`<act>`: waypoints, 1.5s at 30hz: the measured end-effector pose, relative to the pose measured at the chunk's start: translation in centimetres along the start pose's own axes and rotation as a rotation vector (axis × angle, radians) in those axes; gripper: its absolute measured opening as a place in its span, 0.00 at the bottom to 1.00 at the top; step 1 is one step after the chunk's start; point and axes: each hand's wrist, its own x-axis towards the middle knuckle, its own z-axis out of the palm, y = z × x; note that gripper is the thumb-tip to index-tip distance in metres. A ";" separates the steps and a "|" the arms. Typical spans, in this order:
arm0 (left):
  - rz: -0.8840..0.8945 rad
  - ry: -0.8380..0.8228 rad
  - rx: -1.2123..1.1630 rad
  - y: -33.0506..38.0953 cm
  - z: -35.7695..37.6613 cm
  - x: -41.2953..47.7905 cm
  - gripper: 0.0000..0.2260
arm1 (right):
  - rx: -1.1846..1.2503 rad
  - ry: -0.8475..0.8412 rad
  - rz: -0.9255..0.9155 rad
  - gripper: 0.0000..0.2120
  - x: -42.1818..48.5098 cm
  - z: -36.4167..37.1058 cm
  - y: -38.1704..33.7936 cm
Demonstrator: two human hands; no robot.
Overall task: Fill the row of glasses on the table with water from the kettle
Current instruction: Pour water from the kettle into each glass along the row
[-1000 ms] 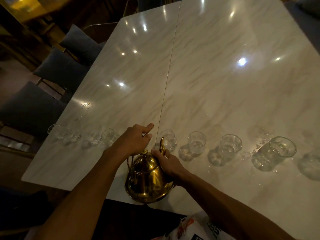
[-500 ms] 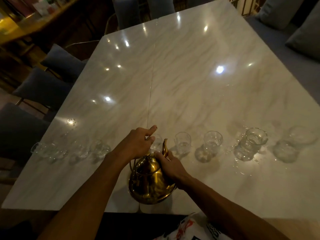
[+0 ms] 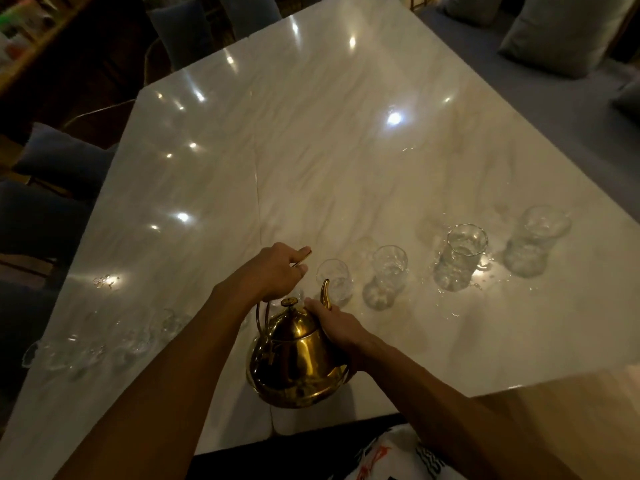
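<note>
A gold kettle (image 3: 294,362) hangs just above the near edge of the marble table (image 3: 346,150). My left hand (image 3: 277,271) grips its wire handle from above. My right hand (image 3: 337,327) is curled round the kettle's side at the base of the spout. The spout tip points at a small glass (image 3: 336,280). To the right stand more glasses: one (image 3: 388,275), a taller one holding water (image 3: 460,258), and one at the far right (image 3: 535,240). Several clear glasses (image 3: 86,348) line the table to the left, dim and hard to separate.
Water drops are spilled around the right-hand glasses (image 3: 485,271). Dark cushioned chairs (image 3: 59,157) line the table's left side, and a grey sofa with cushions (image 3: 561,29) runs along the right. A printed white bag (image 3: 398,455) lies below the near table edge.
The view has swung, so the glasses sit further right and higher. The kettle has tipped a little more upright in both hands, its spout now close to the small glass.
</note>
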 end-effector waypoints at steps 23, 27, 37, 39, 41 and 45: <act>-0.036 -0.078 0.041 1.2 -1.3 1.3 0.21 | 0.090 -0.085 0.121 0.27 1.6 0.2 -0.1; -0.035 -0.070 0.027 1.3 -1.6 1.0 0.21 | 0.096 -0.093 0.123 0.30 1.7 0.2 -0.4; -0.035 -0.091 0.031 2.1 -2.2 0.7 0.19 | 0.092 -0.100 0.104 0.31 1.8 0.1 -0.5; -0.040 -0.092 0.025 2.3 -2.2 0.6 0.20 | 0.093 -0.098 0.112 0.32 1.9 0.2 -0.4; -0.048 -0.093 0.017 2.5 -2.3 0.6 0.20 | 0.096 -0.101 0.117 0.32 2.0 0.3 -0.3; -0.046 -0.099 0.014 2.4 -2.2 0.6 0.20 | 0.113 -0.131 0.114 0.29 1.9 0.2 -0.4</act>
